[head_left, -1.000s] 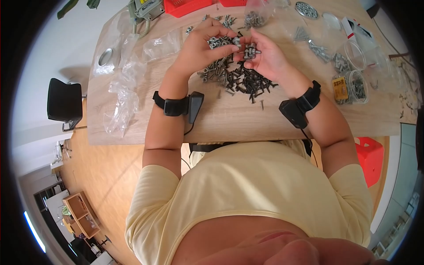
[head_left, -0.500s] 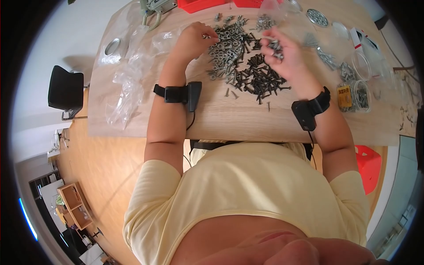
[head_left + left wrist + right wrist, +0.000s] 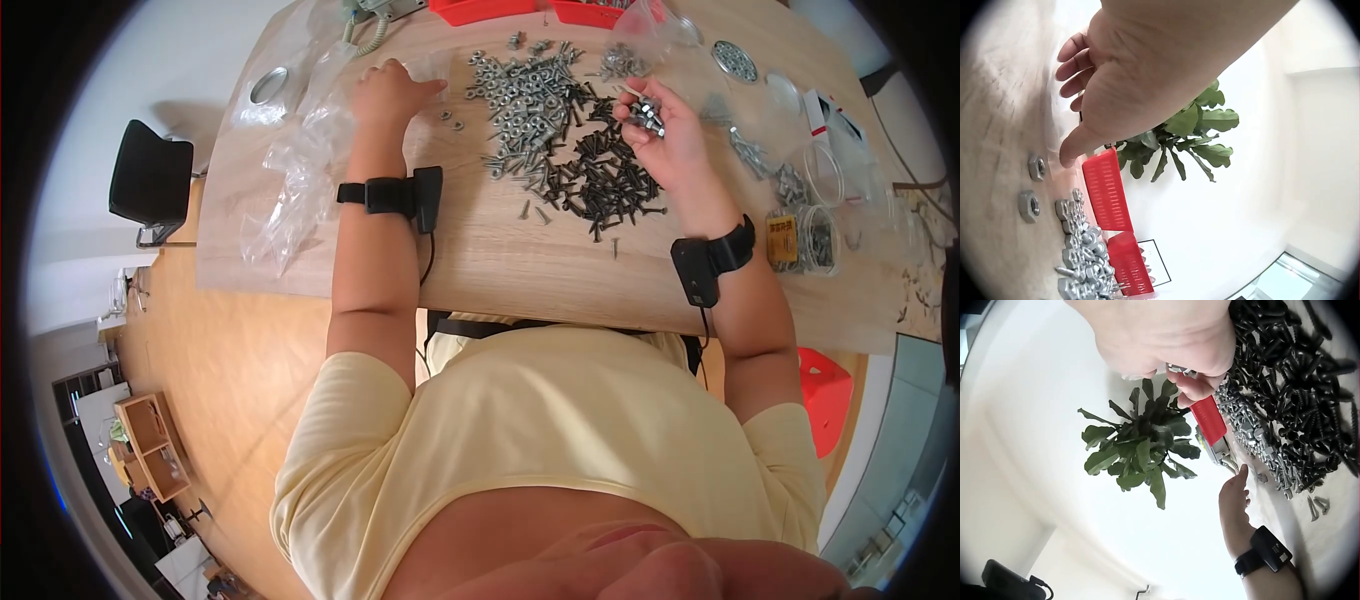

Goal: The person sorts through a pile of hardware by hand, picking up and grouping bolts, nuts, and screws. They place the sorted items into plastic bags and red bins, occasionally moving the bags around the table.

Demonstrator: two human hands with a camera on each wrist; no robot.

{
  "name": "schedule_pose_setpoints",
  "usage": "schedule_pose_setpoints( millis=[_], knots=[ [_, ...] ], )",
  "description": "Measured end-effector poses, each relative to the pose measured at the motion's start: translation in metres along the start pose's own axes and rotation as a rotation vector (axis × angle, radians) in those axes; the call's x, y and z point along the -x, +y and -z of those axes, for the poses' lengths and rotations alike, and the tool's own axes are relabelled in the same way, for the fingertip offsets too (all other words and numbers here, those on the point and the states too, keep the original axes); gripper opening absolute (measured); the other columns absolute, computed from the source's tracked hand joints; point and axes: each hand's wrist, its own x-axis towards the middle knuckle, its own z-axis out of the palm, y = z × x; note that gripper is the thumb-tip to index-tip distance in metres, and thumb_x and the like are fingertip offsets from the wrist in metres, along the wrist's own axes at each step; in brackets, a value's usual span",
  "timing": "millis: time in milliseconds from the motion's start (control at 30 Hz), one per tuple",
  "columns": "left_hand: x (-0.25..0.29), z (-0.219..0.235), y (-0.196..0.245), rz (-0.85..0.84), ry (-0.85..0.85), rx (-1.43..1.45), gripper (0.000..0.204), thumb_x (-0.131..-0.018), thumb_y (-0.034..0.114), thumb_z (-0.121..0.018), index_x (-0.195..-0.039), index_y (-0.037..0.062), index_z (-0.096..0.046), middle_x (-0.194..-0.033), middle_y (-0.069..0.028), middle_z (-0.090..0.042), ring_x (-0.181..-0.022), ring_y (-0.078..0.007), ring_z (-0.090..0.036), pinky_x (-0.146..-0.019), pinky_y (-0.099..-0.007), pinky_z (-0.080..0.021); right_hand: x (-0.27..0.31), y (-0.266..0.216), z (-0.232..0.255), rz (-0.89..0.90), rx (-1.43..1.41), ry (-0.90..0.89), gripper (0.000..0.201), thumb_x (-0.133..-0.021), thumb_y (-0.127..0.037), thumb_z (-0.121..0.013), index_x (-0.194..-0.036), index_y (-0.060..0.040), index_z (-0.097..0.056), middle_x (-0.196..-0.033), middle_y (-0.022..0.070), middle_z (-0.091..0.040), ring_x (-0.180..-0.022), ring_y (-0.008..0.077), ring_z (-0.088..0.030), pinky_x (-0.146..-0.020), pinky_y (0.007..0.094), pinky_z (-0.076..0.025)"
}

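Note:
My left hand [image 3: 392, 98] is over a clear plastic bag [image 3: 425, 75] left of the pile, fingers loosely spread, holding nothing. Two hex nuts [image 3: 1030, 206] lie on the wood just beside its thumb. In the head view my right hand [image 3: 672, 140] is palm up with curled fingers, cradling a small handful of silver nuts and bolts [image 3: 648, 118]. Below and left of it spreads a heap of black screws [image 3: 605, 180]. Silver nuts and bolts [image 3: 520, 105] are heaped between the two hands. In the right wrist view, the fingers hide most of the handful.
Red baskets [image 3: 485, 10] and a telephone [image 3: 385, 10] stand at the back. Crumpled plastic bags [image 3: 290, 190] cover the left side. On the right are a plastic tub of screws [image 3: 820, 240], a round perforated metal disc [image 3: 735, 61] and small piles of hardware [image 3: 748, 150].
My left hand has moved left from the pile and its fingers have opened; two nuts now show beside it. My right hand has drawn away to the right, still cradling its handful.

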Motion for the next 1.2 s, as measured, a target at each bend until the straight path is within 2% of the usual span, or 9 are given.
schedule_pose_setpoints(
  millis=[200, 400, 467, 600, 733, 800, 900, 1033, 1200],
  knots=[
    [-0.004, -0.011, 0.011, 0.112, 0.009, 0.161, 0.070, -0.068, 0.055, -0.068, -0.113, 0.0021, -0.056, -0.113, -0.0173, -0.060, -0.106, -0.0313, -0.057, -0.087, -0.0396, -0.047, 0.004, 0.001, -0.008, 0.023, 0.010, 0.112, 0.023, -0.092, -0.022, -0.051, -0.098, 0.0008, -0.054, -0.086, 0.0135, -0.058, -0.081, 0.0268, -0.058, -0.056, 0.0288, -0.041],
    [-0.005, -0.022, 0.012, -0.023, -0.007, 0.275, 0.038, -0.078, 0.030, -0.057, -0.105, 0.0033, -0.058, -0.110, -0.0202, -0.060, -0.101, -0.0351, -0.058, -0.083, -0.0423, -0.048, 0.008, 0.000, -0.021, 0.116, -0.007, 0.195, 0.021, -0.090, -0.015, -0.052, -0.096, 0.0053, -0.052, -0.087, 0.0167, -0.057, -0.087, 0.0332, -0.058, -0.078, 0.0384, -0.050],
    [-0.006, -0.024, 0.011, -0.002, 0.097, 0.293, 0.029, -0.077, 0.016, -0.052, -0.103, 0.0036, -0.058, -0.105, -0.0192, -0.061, -0.096, -0.0361, -0.059, -0.081, -0.0435, -0.048, 0.009, -0.005, -0.024, 0.127, -0.044, 0.166, 0.021, -0.090, -0.014, -0.052, -0.097, 0.0064, -0.051, -0.088, 0.0179, -0.056, -0.088, 0.0339, -0.057, -0.084, 0.0424, -0.049],
    [-0.007, -0.017, 0.007, -0.083, 0.261, 0.343, 0.024, -0.077, 0.011, -0.051, -0.097, 0.0039, -0.062, -0.099, -0.0168, -0.062, -0.091, -0.0347, -0.060, -0.078, -0.0423, -0.049, 0.007, -0.020, -0.041, 0.151, -0.157, 0.135, 0.019, -0.085, -0.001, -0.049, -0.101, 0.0086, -0.046, -0.094, 0.0199, -0.051, -0.093, 0.0343, -0.053, -0.096, 0.0497, -0.044],
    [-0.009, -0.017, 0.009, -0.251, 0.439, 0.354, 0.018, -0.076, 0.012, -0.056, -0.087, 0.0046, -0.068, -0.096, -0.0146, -0.061, -0.088, -0.0325, -0.060, -0.077, -0.0404, -0.050, -0.002, -0.035, -0.051, 0.230, -0.139, 0.038, 0.027, -0.078, 0.008, -0.043, -0.105, 0.0089, -0.043, -0.096, 0.0188, -0.050, -0.096, 0.0327, -0.051, -0.098, 0.0500, -0.041],
    [-0.005, -0.006, 0.021, -0.263, 0.499, 0.350, 0.017, -0.075, 0.015, -0.060, -0.085, 0.0048, -0.069, -0.096, -0.0143, -0.060, -0.088, -0.0318, -0.060, -0.078, -0.0397, -0.050, -0.005, -0.046, -0.057, 0.216, -0.175, -0.225, 0.034, -0.072, 0.013, -0.040, -0.106, 0.0082, -0.043, -0.096, 0.0187, -0.050, -0.097, 0.0320, -0.051, -0.100, 0.0505, -0.039],
    [0.014, 0.027, 0.046, -0.336, 0.476, 0.314, 0.024, -0.069, 0.018, -0.068, -0.088, 0.0041, -0.069, -0.093, -0.0154, -0.062, -0.091, -0.0310, -0.060, -0.079, -0.0395, -0.050, -0.009, -0.051, -0.071, 0.277, -0.155, -0.179, 0.046, -0.063, 0.015, -0.033, -0.109, 0.0120, -0.039, -0.108, 0.0256, -0.044, -0.110, 0.0398, -0.045, -0.104, 0.0553, -0.035],
    [0.039, 0.064, 0.078, -0.430, 0.434, 0.356, 0.029, -0.061, 0.012, -0.072, -0.087, -0.0006, -0.068, -0.085, -0.0175, -0.065, -0.098, -0.0304, -0.056, -0.080, -0.0399, -0.050, -0.004, -0.028, -0.107, 0.291, -0.237, -0.188, 0.044, -0.066, 0.015, -0.033, -0.109, 0.0117, -0.040, -0.108, 0.0252, -0.045, -0.110, 0.0399, -0.045, -0.104, 0.0554, -0.035],
    [0.055, 0.077, 0.097, -0.484, 0.327, 0.561, 0.027, -0.060, 0.002, -0.064, -0.086, 0.0000, -0.069, -0.083, -0.0172, -0.065, -0.095, -0.0315, -0.056, -0.079, -0.0378, -0.049, 0.015, -0.007, -0.136, 0.191, -0.137, -0.170, 0.037, -0.073, 0.013, -0.045, -0.110, 0.0061, -0.043, -0.100, 0.0186, -0.052, -0.098, 0.0314, -0.052, -0.098, 0.0487, -0.040]
  ],
)
